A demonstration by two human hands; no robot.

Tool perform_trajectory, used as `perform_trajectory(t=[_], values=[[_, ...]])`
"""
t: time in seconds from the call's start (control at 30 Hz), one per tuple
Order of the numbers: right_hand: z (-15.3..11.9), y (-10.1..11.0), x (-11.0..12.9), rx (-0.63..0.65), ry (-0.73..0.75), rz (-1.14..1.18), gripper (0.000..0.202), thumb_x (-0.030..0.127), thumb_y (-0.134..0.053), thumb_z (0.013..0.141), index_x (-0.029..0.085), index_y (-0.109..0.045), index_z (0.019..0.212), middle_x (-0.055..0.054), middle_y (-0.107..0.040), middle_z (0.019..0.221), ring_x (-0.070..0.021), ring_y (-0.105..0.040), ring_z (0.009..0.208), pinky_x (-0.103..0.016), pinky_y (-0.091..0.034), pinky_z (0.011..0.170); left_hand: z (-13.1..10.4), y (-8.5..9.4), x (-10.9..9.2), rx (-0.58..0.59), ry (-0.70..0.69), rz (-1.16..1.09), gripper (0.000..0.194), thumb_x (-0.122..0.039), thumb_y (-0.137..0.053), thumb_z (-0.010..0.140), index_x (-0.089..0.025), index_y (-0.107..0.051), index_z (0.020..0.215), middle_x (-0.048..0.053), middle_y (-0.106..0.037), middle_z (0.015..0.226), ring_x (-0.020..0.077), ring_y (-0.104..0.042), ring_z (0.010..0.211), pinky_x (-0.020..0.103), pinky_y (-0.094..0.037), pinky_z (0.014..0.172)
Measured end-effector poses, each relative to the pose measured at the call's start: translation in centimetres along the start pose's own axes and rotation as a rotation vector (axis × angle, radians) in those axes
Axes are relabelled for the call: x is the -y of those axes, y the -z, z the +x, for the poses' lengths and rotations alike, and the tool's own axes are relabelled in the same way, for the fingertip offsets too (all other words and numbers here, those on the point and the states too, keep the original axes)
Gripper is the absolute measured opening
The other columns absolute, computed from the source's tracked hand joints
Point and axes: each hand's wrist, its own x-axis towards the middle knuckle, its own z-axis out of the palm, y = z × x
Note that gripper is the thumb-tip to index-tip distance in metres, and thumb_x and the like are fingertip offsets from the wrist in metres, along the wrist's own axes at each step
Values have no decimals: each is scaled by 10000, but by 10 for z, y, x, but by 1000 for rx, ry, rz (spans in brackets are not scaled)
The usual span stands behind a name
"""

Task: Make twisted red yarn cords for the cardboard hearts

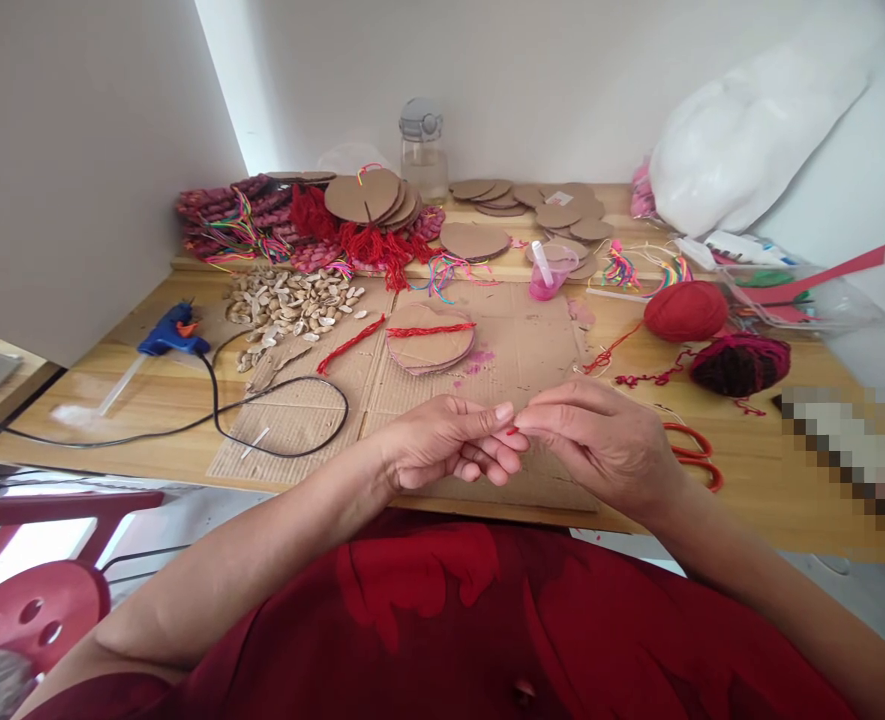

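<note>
My left hand (461, 440) and my right hand (599, 440) meet above the front edge of a cardboard sheet (539, 345). Between their pinched fingertips shows a small red piece (512, 431) that looks like yarn; most of it is hidden. The left thumb presses on the forefinger, while the other left fingers curl loosely below. Just beyond the hands lies a round cardboard disc (428, 350) with a red yarn braid (431, 329) across it. Another red braid (350, 344) rests to its left. Orange-handled scissors (701, 460) lie partly behind my right wrist.
A blue glue gun (172, 330) and its black cord (344, 400) occupy the left side. Shells (292, 305) lie behind. Balls of red yarn (686, 310) and dark yarn (742, 362) sit right. A pink cup (552, 272) and bottle (423, 165) stand farther back.
</note>
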Motion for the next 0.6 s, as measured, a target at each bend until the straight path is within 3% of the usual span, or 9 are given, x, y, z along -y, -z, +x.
perform_trajectory(t=[0.4,0.6], values=[[0,1,0,-4,5,43,185,26,-571,913,169,-683,951,-49,-691,937,-159,-609,846,-293,-489,779,0,-1,-2,7,48,-14,433,-448,-885,629,-97,-745,842,68,-736,722,143,-713,613,140,-451,447],[1,2,0,7,15,49,214,0,-563,895,159,-696,949,-54,-691,926,-156,-596,822,-284,-485,763,3,1,-2,38,77,-26,503,-538,-868,608,-98,-746,819,78,-742,708,162,-726,617,148,-504,457]])
